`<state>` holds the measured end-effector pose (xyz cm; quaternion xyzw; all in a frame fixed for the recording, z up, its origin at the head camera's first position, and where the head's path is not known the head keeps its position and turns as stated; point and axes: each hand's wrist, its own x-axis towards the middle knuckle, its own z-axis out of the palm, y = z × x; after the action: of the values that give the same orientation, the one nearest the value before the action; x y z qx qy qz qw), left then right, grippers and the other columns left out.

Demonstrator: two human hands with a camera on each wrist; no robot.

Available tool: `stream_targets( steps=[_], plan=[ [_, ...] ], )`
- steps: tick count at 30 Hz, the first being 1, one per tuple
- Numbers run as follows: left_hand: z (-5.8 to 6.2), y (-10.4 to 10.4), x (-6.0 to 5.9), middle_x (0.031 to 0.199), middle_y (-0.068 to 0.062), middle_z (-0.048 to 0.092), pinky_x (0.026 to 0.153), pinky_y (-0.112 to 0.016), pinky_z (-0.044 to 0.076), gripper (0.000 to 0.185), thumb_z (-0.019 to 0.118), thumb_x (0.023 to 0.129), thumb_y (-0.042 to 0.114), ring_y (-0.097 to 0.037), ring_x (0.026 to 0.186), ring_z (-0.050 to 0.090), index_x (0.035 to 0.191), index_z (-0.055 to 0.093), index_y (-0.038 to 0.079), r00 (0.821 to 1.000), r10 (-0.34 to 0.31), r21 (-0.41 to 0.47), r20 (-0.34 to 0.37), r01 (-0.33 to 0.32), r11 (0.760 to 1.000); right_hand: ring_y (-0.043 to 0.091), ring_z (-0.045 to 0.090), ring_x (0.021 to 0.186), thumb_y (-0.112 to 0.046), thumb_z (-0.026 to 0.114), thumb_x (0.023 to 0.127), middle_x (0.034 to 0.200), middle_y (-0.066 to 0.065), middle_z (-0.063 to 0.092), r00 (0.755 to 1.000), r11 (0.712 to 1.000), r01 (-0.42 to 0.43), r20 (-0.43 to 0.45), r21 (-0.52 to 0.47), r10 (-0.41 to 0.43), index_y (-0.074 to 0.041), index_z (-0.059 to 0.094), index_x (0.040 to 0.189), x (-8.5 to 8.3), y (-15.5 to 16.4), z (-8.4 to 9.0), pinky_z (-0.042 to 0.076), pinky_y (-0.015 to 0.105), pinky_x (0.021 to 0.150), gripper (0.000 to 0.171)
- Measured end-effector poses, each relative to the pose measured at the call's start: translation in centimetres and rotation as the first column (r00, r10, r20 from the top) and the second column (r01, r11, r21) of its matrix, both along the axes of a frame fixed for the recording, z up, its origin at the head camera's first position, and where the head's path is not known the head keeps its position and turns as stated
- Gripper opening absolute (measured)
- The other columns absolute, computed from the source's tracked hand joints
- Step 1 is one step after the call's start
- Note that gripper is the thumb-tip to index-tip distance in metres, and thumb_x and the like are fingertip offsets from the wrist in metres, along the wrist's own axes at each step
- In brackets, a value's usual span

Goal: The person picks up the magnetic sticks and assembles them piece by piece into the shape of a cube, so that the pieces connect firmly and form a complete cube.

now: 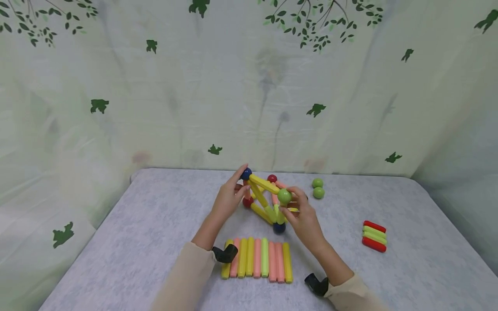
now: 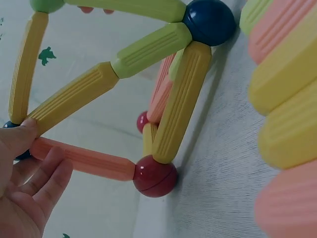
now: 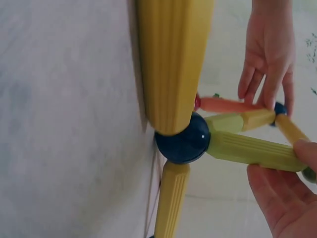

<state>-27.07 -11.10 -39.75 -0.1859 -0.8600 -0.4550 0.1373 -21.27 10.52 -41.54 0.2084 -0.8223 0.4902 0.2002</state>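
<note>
A frame of magnetic building sticks and balls stands on the table, its lower blue ball (image 1: pixel 279 228) at the near corner. At its raised upper left corner, my left hand (image 1: pixel 229 196) pinches another blue ball (image 1: pixel 246 173), the thumb also lying against a yellow stick (image 2: pixel 74 99). A salmon stick (image 2: pixel 99 161) runs from there down to a red ball (image 2: pixel 155 176). My right hand (image 1: pixel 305 216) pinches a light green stick (image 3: pixel 252 149) just below the green ball (image 1: pixel 284 197). A yellow stick (image 1: pixel 264 183) spans the two upper balls.
Nearer than the frame lies a row of yellow, salmon and green sticks (image 1: pixel 264 258). Two loose green balls (image 1: pixel 318 192) sit behind my right hand. Short red and green sticks (image 1: pixel 374 236) lie together farther right. A patterned cloth (image 1: pixel 249 108) hangs behind the table (image 1: pixel 155 242).
</note>
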Motion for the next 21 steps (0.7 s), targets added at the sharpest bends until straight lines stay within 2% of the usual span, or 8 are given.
stream_targets(
  steps=[3, 8, 12, 14, 17, 19, 21],
  plan=[
    [0.1, 0.2, -0.7, 0.126, -0.008, 0.051, 0.068, -0.033, 0.050, 0.062, 0.057, 0.089, 0.014, -0.018, 0.086, 0.061, 0.141, 0.028, 0.030, 0.999, -0.013, -0.011, 0.041, 0.014, 1.000, 0.019, 0.059, 0.088, 0.000, 0.063, 0.080, 0.109, 0.008, 0.054, 1.000, 1.000, -0.015, -0.005, -0.015, 0.015, -0.017, 0.034, 0.128, 0.2, -0.6, -0.1, 0.050, 0.024, 0.068, 0.058],
    [0.3, 0.8, -1.5, 0.130, -0.009, 0.048, 0.073, -0.033, 0.049, 0.063, 0.054, 0.091, 0.015, -0.019, 0.089, 0.060, 0.143, 0.022, 0.030, 0.997, -0.029, -0.035, 0.068, 0.031, 0.999, 0.019, 0.059, 0.088, 0.001, 0.064, 0.080, 0.108, 0.009, 0.052, 1.000, 1.000, -0.025, 0.017, -0.013, 0.025, -0.018, 0.033, 0.129, 0.5, -1.1, 0.1, 0.051, 0.024, 0.066, 0.061],
    [0.4, 1.0, -1.5, 0.134, -0.011, 0.042, 0.077, -0.033, 0.048, 0.064, 0.054, 0.091, 0.014, -0.021, 0.091, 0.058, 0.144, 0.020, 0.027, 0.998, 0.010, -0.017, 0.058, -0.009, 1.000, 0.018, 0.058, 0.090, -0.003, 0.065, 0.080, 0.112, 0.010, 0.050, 0.999, 0.999, -0.046, 0.001, 0.018, 0.046, -0.016, 0.033, 0.130, 0.5, -0.7, 0.2, 0.050, 0.025, 0.069, 0.061],
    [0.4, 1.2, -1.1, 0.134, -0.011, 0.038, 0.075, -0.032, 0.049, 0.059, 0.053, 0.091, 0.013, -0.019, 0.089, 0.056, 0.142, 0.024, 0.021, 0.998, 0.050, 0.021, 0.026, -0.050, 0.999, 0.019, 0.056, 0.092, -0.006, 0.065, 0.081, 0.113, 0.011, 0.050, 0.998, 0.999, -0.045, -0.030, 0.028, 0.046, -0.013, 0.036, 0.129, 0.3, -0.1, 0.3, 0.050, 0.029, 0.072, 0.057],
    [0.5, 1.9, -0.1, 0.130, -0.012, 0.035, 0.071, -0.029, 0.048, 0.047, 0.052, 0.092, 0.013, -0.016, 0.083, 0.052, 0.136, 0.034, 0.014, 0.993, 0.094, 0.090, -0.072, -0.087, 0.992, 0.021, 0.054, 0.093, -0.009, 0.064, 0.084, 0.112, 0.012, 0.050, 0.997, 1.000, -0.020, -0.074, 0.024, 0.021, -0.007, 0.041, 0.124, -0.1, 1.2, 0.5, 0.048, 0.037, 0.076, 0.046],
    [0.6, 2.5, 0.8, 0.126, -0.011, 0.035, 0.067, -0.027, 0.048, 0.040, 0.051, 0.092, 0.012, -0.014, 0.078, 0.048, 0.131, 0.041, 0.011, 0.984, 0.086, 0.121, -0.158, -0.067, 0.990, 0.022, 0.054, 0.093, -0.010, 0.061, 0.086, 0.110, 0.012, 0.052, 0.996, 1.000, 0.016, -0.084, 0.025, -0.014, -0.006, 0.045, 0.121, -0.6, 2.2, 0.5, 0.047, 0.042, 0.076, 0.039],
    [0.7, 3.2, 1.8, 0.123, -0.010, 0.038, 0.064, -0.025, 0.047, 0.034, 0.051, 0.091, 0.011, -0.012, 0.074, 0.047, 0.125, 0.047, 0.008, 0.971, 0.041, 0.126, -0.237, -0.012, 0.992, 0.022, 0.052, 0.095, -0.012, 0.060, 0.087, 0.111, 0.010, 0.052, 0.996, 0.997, 0.054, -0.067, 0.049, -0.051, -0.005, 0.047, 0.119, -1.1, 3.2, 0.3, 0.046, 0.043, 0.078, 0.035]
  ],
)
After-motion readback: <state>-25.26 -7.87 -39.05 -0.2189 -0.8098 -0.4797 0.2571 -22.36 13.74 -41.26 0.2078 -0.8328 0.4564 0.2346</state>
